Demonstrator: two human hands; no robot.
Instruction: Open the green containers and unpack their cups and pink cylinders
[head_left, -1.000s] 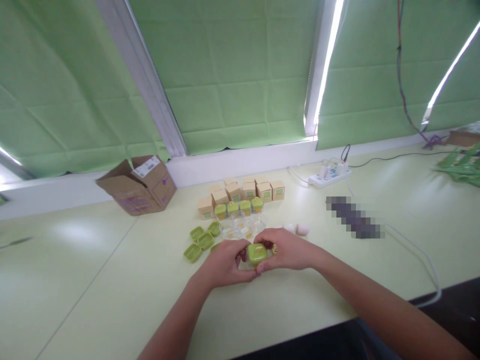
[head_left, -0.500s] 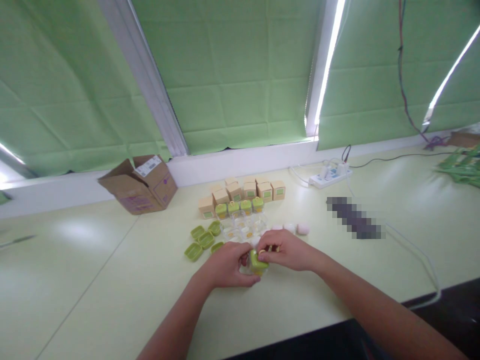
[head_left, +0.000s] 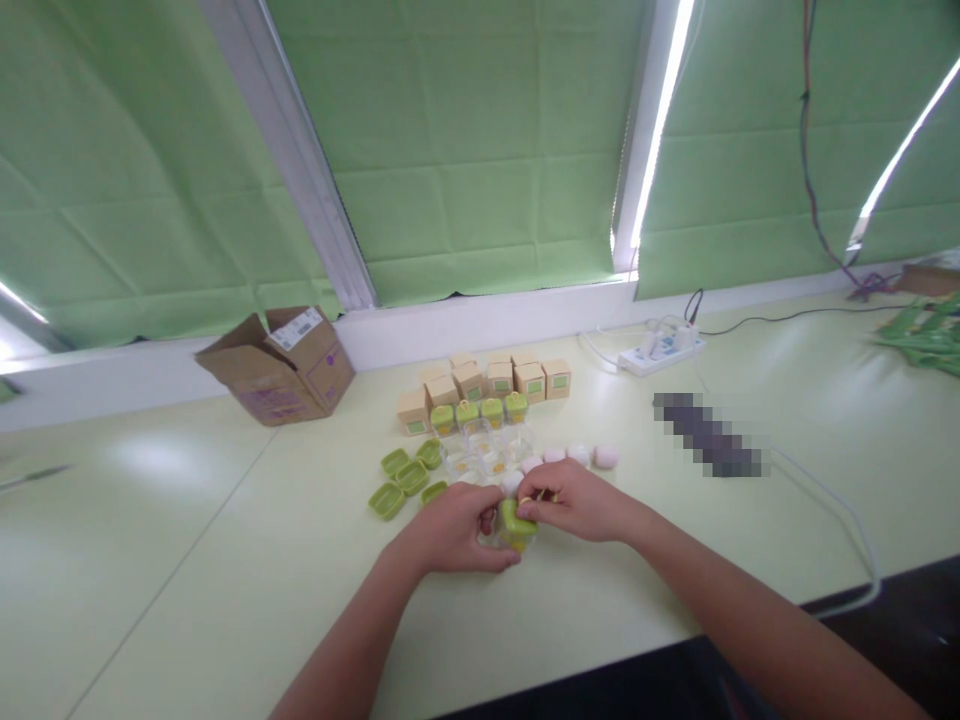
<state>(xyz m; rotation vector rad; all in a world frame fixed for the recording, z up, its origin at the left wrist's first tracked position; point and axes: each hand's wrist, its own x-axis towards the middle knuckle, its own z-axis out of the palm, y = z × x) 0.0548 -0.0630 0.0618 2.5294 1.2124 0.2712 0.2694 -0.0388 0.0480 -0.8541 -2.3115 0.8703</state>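
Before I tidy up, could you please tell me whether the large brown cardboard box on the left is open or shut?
The box is open: its flaps stand spread apart.

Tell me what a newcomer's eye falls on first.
The large green blinds would probably come first, filling most of the upper half. Below, the left hand and right hand meet at a green-lidded clear container. An open cardboard box stands further left, near the white wall.

Holds clear container point(head_left: 523, 545) with left hand point(head_left: 455, 528); pinches top of green lid point(head_left: 516, 521) with right hand point(head_left: 576, 499); shows shallow green pieces point(head_left: 411, 479) at left, small cartons point(head_left: 470, 381) farther back.
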